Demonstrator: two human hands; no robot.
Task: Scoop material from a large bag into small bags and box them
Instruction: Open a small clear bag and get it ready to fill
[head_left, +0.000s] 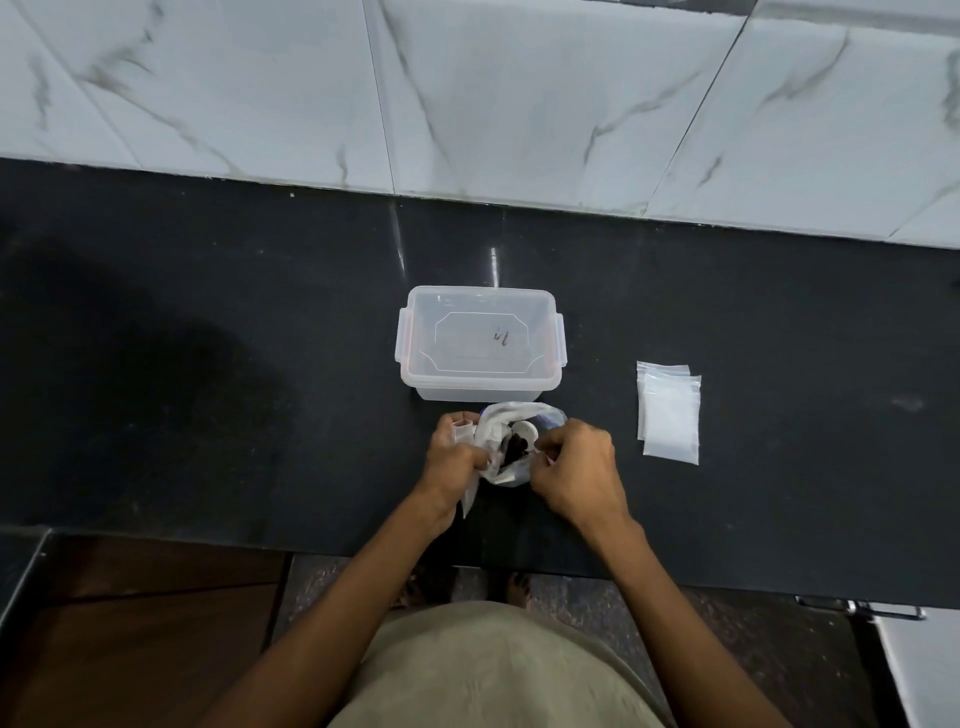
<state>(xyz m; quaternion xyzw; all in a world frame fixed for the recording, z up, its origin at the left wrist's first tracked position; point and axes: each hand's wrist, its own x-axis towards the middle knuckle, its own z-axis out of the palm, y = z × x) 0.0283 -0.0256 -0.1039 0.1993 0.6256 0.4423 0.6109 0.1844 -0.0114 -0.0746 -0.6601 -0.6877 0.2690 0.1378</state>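
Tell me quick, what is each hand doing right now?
Left hand: fingers grip the large bag.
Right hand: fingers curled at the bag's rim, apparently pinching it.

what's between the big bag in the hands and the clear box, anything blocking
The large bag, gripped by the left hand and right hand, sits right before the clear box. Only the box's shut lid bars the way in.
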